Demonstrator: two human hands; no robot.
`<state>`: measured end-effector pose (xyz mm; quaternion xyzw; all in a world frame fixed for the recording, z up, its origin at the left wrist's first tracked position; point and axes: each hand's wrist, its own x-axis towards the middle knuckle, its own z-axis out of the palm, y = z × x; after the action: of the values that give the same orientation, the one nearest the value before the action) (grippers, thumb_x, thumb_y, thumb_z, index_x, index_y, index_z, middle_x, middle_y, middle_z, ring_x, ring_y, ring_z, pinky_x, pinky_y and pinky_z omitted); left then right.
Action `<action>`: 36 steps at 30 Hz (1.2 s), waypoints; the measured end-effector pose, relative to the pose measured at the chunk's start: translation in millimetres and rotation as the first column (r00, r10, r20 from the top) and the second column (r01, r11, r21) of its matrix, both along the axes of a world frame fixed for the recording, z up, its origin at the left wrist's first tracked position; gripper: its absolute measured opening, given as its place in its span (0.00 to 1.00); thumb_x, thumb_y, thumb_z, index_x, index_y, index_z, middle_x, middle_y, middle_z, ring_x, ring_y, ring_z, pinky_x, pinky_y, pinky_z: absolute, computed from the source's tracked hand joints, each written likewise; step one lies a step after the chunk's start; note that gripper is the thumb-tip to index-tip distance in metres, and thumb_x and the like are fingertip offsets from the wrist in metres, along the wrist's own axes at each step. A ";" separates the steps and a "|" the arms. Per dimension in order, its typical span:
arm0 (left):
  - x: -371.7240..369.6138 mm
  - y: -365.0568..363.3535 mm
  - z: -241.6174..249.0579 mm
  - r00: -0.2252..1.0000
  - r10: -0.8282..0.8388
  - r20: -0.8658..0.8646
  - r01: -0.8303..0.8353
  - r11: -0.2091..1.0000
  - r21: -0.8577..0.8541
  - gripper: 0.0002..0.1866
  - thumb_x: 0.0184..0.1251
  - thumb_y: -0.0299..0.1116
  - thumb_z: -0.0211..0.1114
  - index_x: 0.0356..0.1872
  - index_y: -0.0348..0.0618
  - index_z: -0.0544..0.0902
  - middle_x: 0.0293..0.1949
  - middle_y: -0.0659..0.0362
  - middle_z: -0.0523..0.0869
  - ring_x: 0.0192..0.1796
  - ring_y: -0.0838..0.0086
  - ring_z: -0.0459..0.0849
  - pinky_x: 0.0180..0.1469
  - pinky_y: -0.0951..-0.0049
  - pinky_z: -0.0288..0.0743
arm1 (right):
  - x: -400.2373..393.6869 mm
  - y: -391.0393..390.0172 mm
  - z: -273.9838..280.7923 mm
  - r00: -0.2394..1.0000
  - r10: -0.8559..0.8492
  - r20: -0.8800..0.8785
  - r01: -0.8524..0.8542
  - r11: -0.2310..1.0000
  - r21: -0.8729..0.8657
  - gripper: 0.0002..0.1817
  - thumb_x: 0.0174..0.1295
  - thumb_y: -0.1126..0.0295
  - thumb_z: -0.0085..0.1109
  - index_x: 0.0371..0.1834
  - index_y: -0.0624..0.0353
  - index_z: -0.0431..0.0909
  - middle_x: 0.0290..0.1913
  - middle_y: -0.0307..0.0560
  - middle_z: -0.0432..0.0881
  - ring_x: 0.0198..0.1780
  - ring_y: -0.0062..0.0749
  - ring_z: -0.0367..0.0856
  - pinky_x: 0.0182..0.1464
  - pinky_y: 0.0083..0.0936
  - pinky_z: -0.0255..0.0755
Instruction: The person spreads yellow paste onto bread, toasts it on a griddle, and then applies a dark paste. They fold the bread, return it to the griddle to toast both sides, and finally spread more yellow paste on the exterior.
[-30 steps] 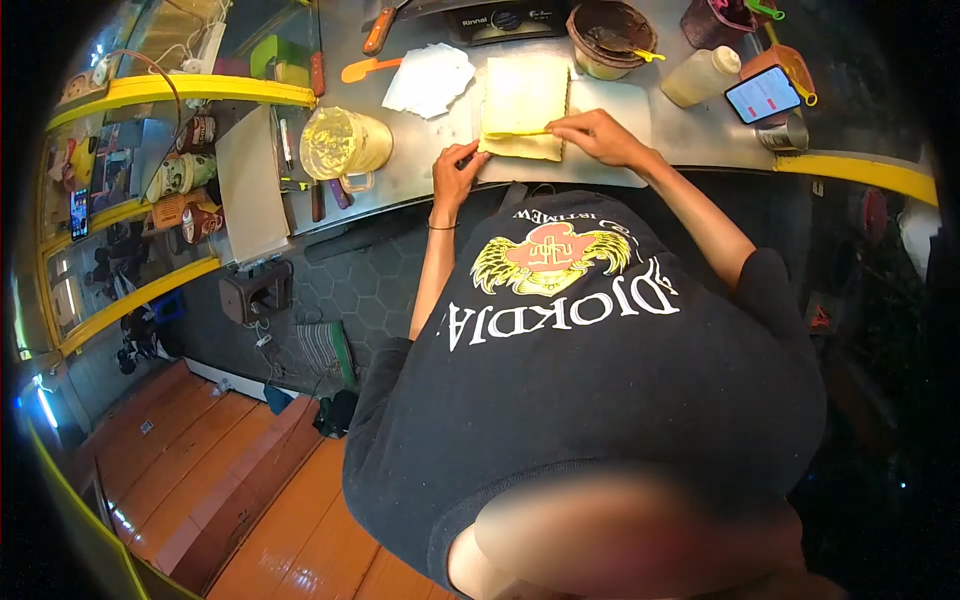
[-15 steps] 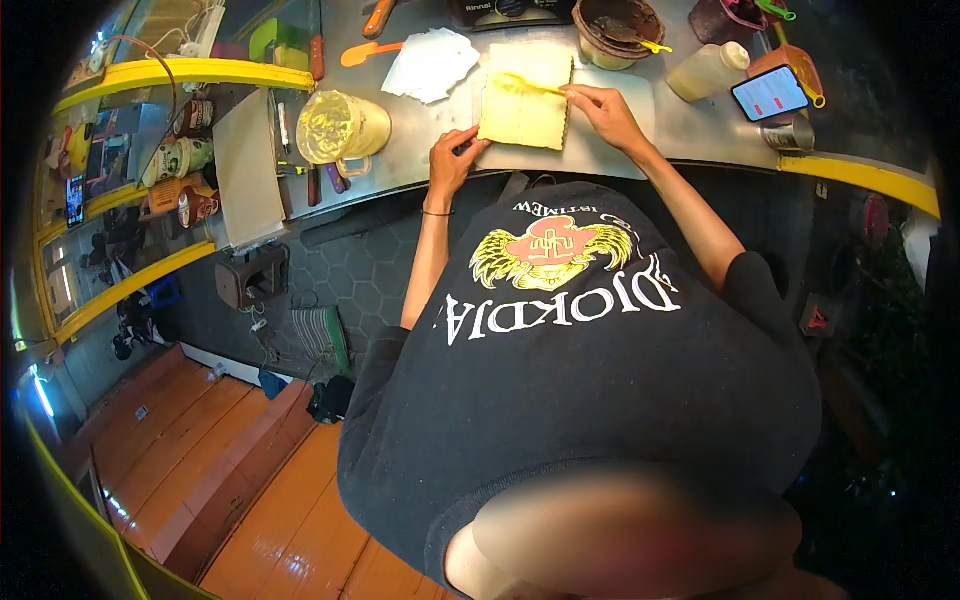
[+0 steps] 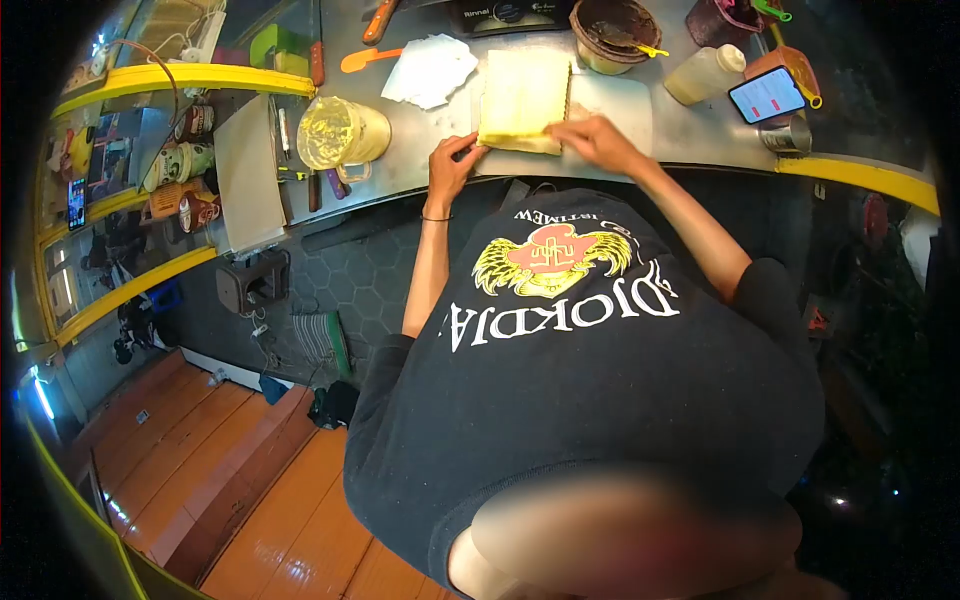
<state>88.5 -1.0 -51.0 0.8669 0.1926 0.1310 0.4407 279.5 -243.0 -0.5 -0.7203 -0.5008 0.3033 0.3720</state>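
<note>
A pale yellow slab of bread (image 3: pixel 524 90) with ragged sides lies on the metal counter. My left hand (image 3: pixel 455 165) pinches its near left corner between thumb and fingers. My right hand (image 3: pixel 597 143), slightly blurred, is closed at the near right edge. From its fingers a thin, flat spreading tool (image 3: pixel 518 134) smeared with yellow reaches across the bread; its exact form is hard to make out. Left of the bread stands a clear jug (image 3: pixel 340 135) coated inside with yellow spread. Crumpled white paper (image 3: pixel 430 70) lies between them.
Beyond the bread sit a brown-smeared tub (image 3: pixel 615 35) and a black Rinnai appliance (image 3: pixel 505 15). To the right are a squeeze bottle (image 3: pixel 705 75), a phone (image 3: pixel 767 95) and a tin can (image 3: pixel 787 136). An orange spatula (image 3: pixel 368 59) lies at the back left.
My right hand has moved toward me, from the upper right side of the bread to its near edge, drawing the yellow-smeared tool along. My left hand stays at the corner.
</note>
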 end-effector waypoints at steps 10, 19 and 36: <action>-2.5 -0.2 3.2 1.000 0.019 -0.017 -0.018 1.000 0.020 0.18 0.56 0.35 0.73 0.47 0.39 0.88 0.32 0.57 0.86 0.37 0.69 0.80 0.44 0.70 0.73 | -1.7 2.2 5.1 0.995 0.017 -0.098 -0.013 0.999 0.044 0.16 0.69 0.62 0.55 0.51 0.61 0.84 0.47 0.52 0.87 0.47 0.37 0.86 0.54 0.29 0.75; -3.8 3.8 -0.2 1.000 0.003 -0.010 -0.003 1.000 -0.030 0.17 0.56 0.33 0.73 0.46 0.38 0.87 0.32 0.58 0.86 0.38 0.69 0.80 0.45 0.71 0.73 | 15.2 16.9 -46.0 0.955 -0.131 -0.267 0.190 0.959 0.209 0.18 0.71 0.63 0.54 0.50 0.67 0.83 0.48 0.53 0.87 0.48 0.30 0.84 0.54 0.27 0.75; 13.8 -21.3 -11.5 0.996 0.032 0.082 -0.047 0.983 0.180 0.52 0.39 0.48 0.84 0.67 0.36 0.68 0.48 0.54 0.76 0.47 0.63 0.76 0.54 0.62 0.70 | 42.8 -26.0 -35.3 0.907 -0.393 -0.152 0.419 0.810 0.411 0.17 0.71 0.60 0.55 0.54 0.58 0.83 0.34 0.43 0.89 0.29 0.27 0.82 0.37 0.30 0.74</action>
<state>102.2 -22.3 -62.5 0.8937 0.1794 0.1910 0.3643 322.3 -269.0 -35.8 -0.6999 -0.3788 0.1189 0.5937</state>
